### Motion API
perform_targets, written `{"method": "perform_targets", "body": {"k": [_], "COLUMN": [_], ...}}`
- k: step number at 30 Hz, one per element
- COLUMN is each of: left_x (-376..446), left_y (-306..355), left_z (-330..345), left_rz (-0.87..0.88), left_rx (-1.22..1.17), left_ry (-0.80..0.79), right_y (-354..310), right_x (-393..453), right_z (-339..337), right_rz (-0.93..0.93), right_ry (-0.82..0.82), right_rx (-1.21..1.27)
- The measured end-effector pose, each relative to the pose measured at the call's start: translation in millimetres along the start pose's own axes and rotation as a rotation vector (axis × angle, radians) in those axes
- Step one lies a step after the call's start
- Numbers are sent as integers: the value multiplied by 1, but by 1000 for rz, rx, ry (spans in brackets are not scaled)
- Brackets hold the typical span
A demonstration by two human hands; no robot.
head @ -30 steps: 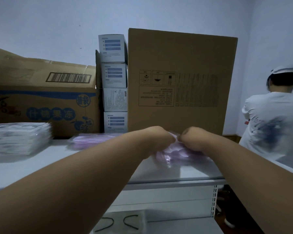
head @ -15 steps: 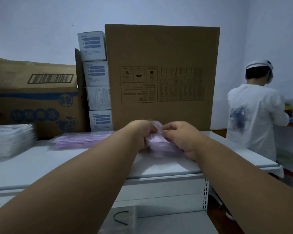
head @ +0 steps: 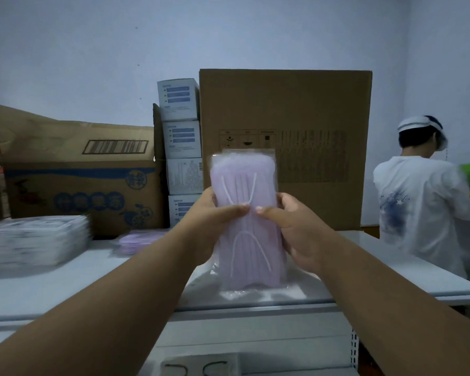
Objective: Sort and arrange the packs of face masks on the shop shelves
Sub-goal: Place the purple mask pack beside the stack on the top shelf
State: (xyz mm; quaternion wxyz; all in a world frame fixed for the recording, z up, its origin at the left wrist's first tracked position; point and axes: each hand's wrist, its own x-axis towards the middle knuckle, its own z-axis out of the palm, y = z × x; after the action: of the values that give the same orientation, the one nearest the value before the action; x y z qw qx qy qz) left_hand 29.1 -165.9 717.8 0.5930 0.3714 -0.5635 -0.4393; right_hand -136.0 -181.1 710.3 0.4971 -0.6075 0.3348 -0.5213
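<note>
Both hands grip one pack | your left hand (head: pixel 215 215) and right hand (head: pixel 291 221) clamp the lilac mask pack (head: pixel 246 221) mid-length | pack upright, long axis vertical, above the near shelf (head: pixel 92 283) edge

Two bare forearms enter from bottom corners. No sleeves, cuffs, watch, bracelet or rings visible. Left hand (head: pixel 215 226) and right hand (head: pixel 296 229) ungloved; short, plain thumbnails, unpainted. No markings seen.
</note>
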Motion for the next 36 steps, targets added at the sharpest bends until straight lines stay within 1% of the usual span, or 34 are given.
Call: {"method": "perform_targets", "body": {"k": [3,6,7,8,10,11,12,13,15,17,18,19,21,22,23,26,28,29,31,34,36], "left_x": [-9,-18,-22,-25,-33,-37,-41,-45,-54,-63,-68,-73,-82,-86,-89,-95,-97,-98,-99,-95,-94], "left_y": [3,16,21,24,27,26,25,25,26,28,28,29,29,29,29,26,24,24,22,20,18], "left_z": [-18,-42,-50,-60,-78,-86,-96,-108,-138,-172,-188,-200,-218,-222,-225,-231,-234,-233,-232,-232,-231], "left_rz": [51,181,207,215,185,158,140,139,172,193,185,161,91,50,8,-55,-70,-76,-77,-55,-76], "left_rx": [-37,-197,-267,-338,-437,-460,-477,-499,-508,-432,-347,-233,73,202,282,351,346,346,386,390,387], "left_ry": [90,226,272,306,323,310,303,310,342,359,362,348,272,230,191,148,115,74,21,49,0], "right_y": [1,6,8,9,10,11,12,11,10,8,7,8,10,13,16,25,27,25,22,18,22], "right_x": [0,-1,-3,-5,-7,-7,-5,-4,-1,2,3,3,3,2,0,-8,-13,-14,-16,-16,-17], "right_z": [34,53,59,65,81,89,95,101,107,108,108,109,113,115,118,123,124,124,124,126,127], "right_rz": [-78,-108,-80,-37,61,81,72,46,-41,-152,-195,-223,-251,-249,-220,-25,66,95,95,-40,-8], "right_ry": [19,61,60,40,-25,-30,-16,8,73,106,92,75,75,79,78,40,-17,-45,-48,19,-10], "right_rx": [-243,-283,-219,-91,280,419,476,467,329,158,102,61,-37,-94,-132,-108,-58,-46,-47,-67,-95]}}
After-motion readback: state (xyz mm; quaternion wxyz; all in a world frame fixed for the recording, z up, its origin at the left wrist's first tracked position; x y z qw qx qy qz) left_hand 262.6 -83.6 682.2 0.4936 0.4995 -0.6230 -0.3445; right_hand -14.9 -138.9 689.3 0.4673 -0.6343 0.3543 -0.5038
